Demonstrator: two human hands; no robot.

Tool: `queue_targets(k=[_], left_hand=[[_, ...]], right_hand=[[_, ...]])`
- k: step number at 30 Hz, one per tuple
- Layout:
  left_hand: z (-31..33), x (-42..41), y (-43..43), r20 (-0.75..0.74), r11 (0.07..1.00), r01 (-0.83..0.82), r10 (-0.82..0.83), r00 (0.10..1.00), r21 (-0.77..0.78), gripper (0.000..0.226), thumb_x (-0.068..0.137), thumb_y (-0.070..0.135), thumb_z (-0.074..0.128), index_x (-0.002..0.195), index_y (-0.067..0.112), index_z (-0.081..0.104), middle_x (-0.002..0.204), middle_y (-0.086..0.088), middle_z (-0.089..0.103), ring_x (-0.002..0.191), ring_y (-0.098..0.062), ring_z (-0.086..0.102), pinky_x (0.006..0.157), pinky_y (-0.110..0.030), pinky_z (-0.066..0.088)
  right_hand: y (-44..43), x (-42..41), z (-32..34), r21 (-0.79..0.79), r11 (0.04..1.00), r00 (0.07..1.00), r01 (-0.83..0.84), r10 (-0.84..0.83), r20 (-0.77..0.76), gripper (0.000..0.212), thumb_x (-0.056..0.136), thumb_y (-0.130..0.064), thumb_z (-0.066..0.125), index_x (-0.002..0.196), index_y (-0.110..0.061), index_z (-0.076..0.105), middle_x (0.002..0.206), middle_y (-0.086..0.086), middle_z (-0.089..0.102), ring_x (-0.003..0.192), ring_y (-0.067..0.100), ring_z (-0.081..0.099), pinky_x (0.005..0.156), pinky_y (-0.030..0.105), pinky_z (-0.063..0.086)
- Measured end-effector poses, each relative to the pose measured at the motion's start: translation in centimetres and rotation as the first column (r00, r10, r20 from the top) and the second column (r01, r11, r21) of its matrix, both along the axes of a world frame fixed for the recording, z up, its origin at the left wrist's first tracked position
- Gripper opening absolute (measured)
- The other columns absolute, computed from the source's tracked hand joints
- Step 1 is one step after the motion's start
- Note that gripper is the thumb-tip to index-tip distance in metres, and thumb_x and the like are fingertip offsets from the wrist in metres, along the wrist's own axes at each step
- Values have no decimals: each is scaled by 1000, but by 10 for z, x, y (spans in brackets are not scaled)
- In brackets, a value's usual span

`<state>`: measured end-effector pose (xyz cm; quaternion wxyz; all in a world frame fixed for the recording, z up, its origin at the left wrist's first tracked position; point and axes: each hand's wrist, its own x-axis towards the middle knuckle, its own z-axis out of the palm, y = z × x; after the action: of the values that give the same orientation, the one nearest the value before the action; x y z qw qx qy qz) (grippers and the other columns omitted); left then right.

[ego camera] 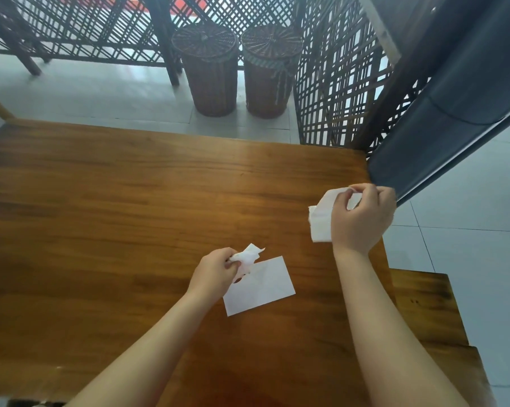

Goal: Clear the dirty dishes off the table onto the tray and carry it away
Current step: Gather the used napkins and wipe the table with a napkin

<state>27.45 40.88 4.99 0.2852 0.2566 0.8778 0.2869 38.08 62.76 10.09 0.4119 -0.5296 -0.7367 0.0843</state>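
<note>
No dishes and no tray are showing anywhere on the wooden table (115,201), so the clearing of plates is probably done or is happening out of view; only paper scraps are lying on the wood, and the work now looks like a last tidy-up. Where the tray is cannot be told.

Nearest the person, the left hand (215,273) is pinching a crumpled tissue (247,257), the fingers curled tight around it, just above a flat sheet of white paper (262,284) that is lying on the table. Farther out, near the right edge, the right hand (362,217) is holding a folded white napkin (321,217), thumb and fingertips closing narrowly on its upper edge. Beyond the table, two wicker baskets (209,69) are standing against a lattice screen (336,98).
</note>
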Motion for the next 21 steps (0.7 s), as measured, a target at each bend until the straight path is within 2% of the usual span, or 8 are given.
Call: queue_targets(k=[4, 6, 9, 14, 17, 19, 21], left_hand=[[2, 5, -7, 22, 999, -34, 34, 999, -9, 13, 96, 21, 52, 98, 22, 65, 93, 7, 65, 89, -14, 61, 74, -35, 54], [4, 6, -10, 29, 999, -49, 49, 998, 0, 12, 95, 21, 52, 93, 26, 63, 91, 8, 65, 88, -13, 61, 75, -39, 53], [7, 7, -14, 32, 997, -82, 82, 996, 8, 11, 95, 21, 52, 91, 26, 62, 89, 7, 64, 87, -15, 61, 75, -40, 53], [7, 10, -20, 40, 994, -109, 109, 993, 0, 11, 95, 22, 52, 92, 26, 62, 87, 9, 63, 84, -13, 60, 71, -40, 54], [8, 12, -22, 52, 990, -138, 136, 989, 38, 12, 94, 21, 53, 89, 25, 63, 85, 6, 64, 81, -15, 60, 66, -38, 51], [9, 12, -25, 79, 982, -178, 173, 982, 57, 14, 94, 21, 52, 84, 26, 62, 83, 4, 64, 78, -16, 59, 60, -33, 46], [7, 13, -32, 98, 974, -219, 212, 972, 63, 20, 94, 21, 53, 77, 31, 58, 83, 1, 65, 77, -19, 60, 60, -30, 43]], right_hand=[[8, -1, 5, -181, 983, 979, -31, 66, 192, 16, 91, -22, 59, 94, -11, 70, 104, 10, 59, 95, 24, 54, 73, 30, 50], [12, 3, 7, -265, 964, 977, 9, 48, 206, 18, 93, -20, 58, 101, -10, 71, 108, 11, 59, 96, 26, 56, 70, 28, 47], [17, 8, 13, -275, 961, 983, 13, 37, 177, 21, 94, -20, 58, 106, -9, 71, 111, 12, 58, 97, 28, 57, 71, 30, 49], [26, 8, 24, -253, 967, 981, -12, 60, 184, 20, 92, -22, 60, 101, -9, 71, 109, 13, 58, 99, 29, 56, 73, 34, 50], [21, 10, 36, -78, 997, 992, -18, 28, 126, 22, 88, -26, 54, 90, -9, 68, 105, 12, 58, 100, 28, 51, 78, 36, 46], [10, 9, 40, -5, 994, 991, -111, 111, 76, 22, 86, -27, 53, 85, -9, 65, 99, 10, 60, 94, 24, 51, 76, 34, 46], [-9, 5, 30, 18, 964, 961, -265, 262, 86, 17, 85, -23, 57, 82, -8, 63, 89, 8, 62, 83, 16, 47, 67, 29, 43]])
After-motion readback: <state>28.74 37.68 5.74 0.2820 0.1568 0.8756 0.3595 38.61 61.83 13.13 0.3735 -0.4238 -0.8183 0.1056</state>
